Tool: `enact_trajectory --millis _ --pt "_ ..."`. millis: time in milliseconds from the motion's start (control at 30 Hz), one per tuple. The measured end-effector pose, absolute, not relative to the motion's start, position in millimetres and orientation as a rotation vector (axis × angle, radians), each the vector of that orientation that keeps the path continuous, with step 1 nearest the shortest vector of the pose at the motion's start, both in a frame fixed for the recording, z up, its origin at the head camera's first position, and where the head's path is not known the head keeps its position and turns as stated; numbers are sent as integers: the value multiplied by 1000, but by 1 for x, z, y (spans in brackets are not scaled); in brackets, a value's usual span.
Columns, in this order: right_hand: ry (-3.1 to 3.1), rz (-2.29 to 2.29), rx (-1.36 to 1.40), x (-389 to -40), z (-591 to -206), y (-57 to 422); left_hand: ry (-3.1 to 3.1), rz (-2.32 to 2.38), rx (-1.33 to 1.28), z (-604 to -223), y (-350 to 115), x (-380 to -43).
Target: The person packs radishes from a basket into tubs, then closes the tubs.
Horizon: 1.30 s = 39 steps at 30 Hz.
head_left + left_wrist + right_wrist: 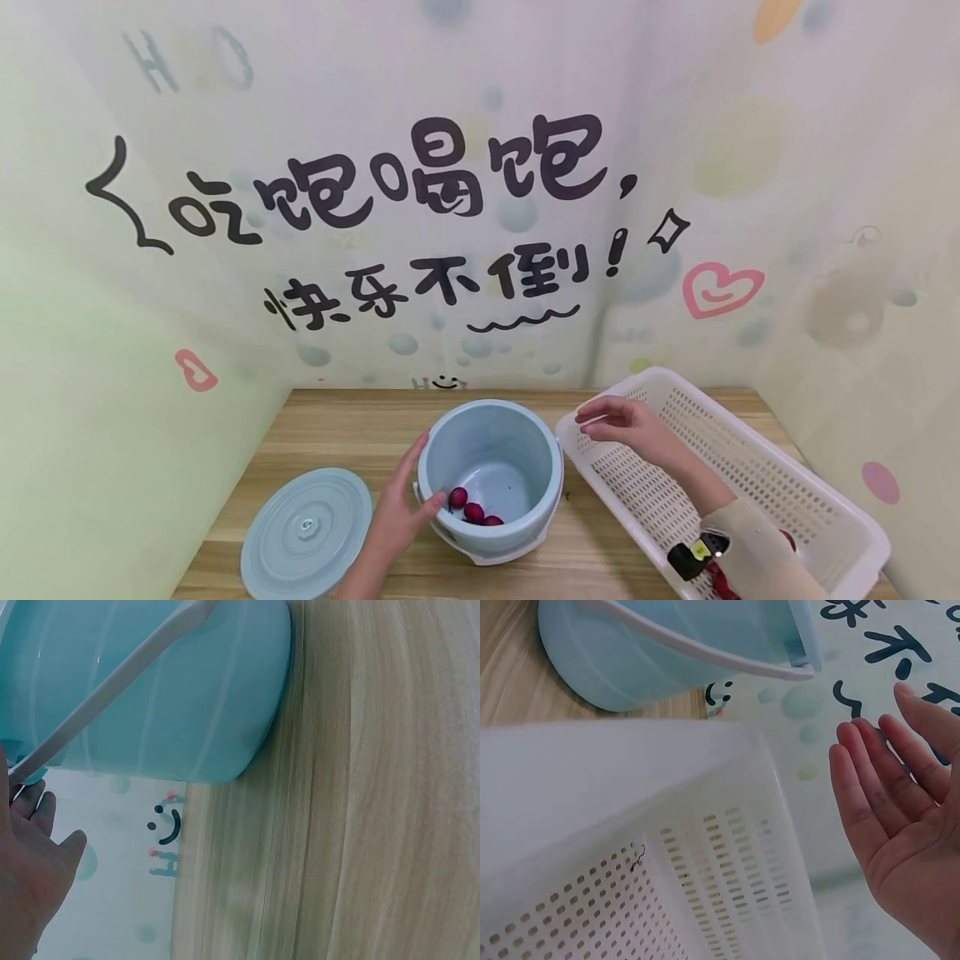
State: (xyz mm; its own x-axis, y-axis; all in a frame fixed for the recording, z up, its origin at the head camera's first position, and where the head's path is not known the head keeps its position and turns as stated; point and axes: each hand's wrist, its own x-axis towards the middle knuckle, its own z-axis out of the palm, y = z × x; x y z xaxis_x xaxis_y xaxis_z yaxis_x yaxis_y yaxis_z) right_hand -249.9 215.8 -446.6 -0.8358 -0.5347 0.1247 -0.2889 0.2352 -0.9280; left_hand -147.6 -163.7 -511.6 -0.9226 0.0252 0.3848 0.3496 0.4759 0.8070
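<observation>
The fingers of the left hand (393, 517) are extended along the left side of the blue bucket (491, 542), with the thumb at its rim; they are not curled round anything. The right hand (628, 423) hangs in the air to the right of the bucket, fingers loosely bent and holding nothing.

Three red fruits (474, 512) lie on the bucket's floor, against the near left part of its wall, just inside from the left thumb and well apart from the right fingers. The bucket's pale handle (112, 691) is lowered against its outside.

Right of the bucket stands a white perforated basket (832, 525), its far left end below the right hand. More red fruits (722, 583) lie in the basket's near part, partly hidden by the right forearm in its beige sleeve (761, 546). Left of the bucket, a round blue lid (300, 558) lies flat on the wooden table (337, 425). Behind the bucket rises a pale wall (495, 358) with black lettering.
</observation>
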Motion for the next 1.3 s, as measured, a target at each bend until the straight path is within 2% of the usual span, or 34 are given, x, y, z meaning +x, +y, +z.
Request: enact_trajectory --millis 767,1300 --pt "2490 -1667 -697 -260 -463 251 -2394 -1424 -327 -511 -163 -148" --pt "2588 -1731 -517 -265 -480 268 -2401 -1423 -320 -511 -163 -147"
